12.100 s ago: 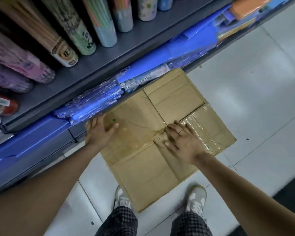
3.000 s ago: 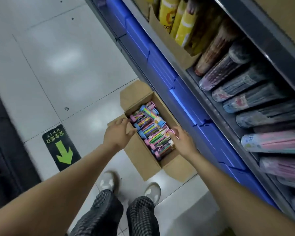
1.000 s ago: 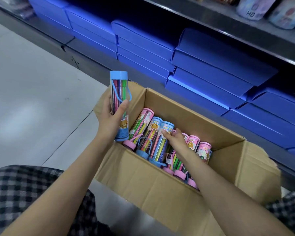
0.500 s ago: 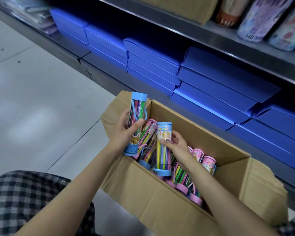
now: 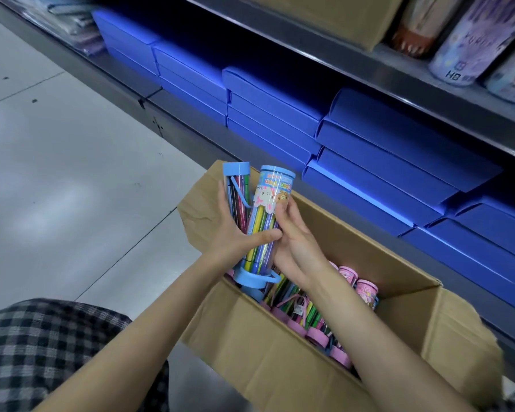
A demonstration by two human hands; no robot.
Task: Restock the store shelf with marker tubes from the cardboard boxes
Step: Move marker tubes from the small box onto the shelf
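An open cardboard box (image 5: 268, 352) sits on the floor in front of the shelf, with several pink-capped marker tubes (image 5: 347, 275) lying inside. My left hand (image 5: 235, 233) grips two blue-capped marker tubes side by side above the box's left end: a plain one (image 5: 238, 191) and a labelled one (image 5: 268, 209) with cartoon animals. My right hand (image 5: 295, 242) holds the labelled tube from the right, fingers curled round it. Both tubes stand nearly upright.
Stacks of blue flat boxes (image 5: 384, 162) fill the bottom shelf behind the box. The grey shelf above (image 5: 428, 93) carries patterned tubes (image 5: 473, 40) and a cardboard carton (image 5: 339, 13). Grey tiled floor (image 5: 57, 173) lies to the left. My checked trousers (image 5: 42, 352) show at lower left.
My right hand lifted the second blue tube out of the box and brought it against the first; my left hand now grips both together.
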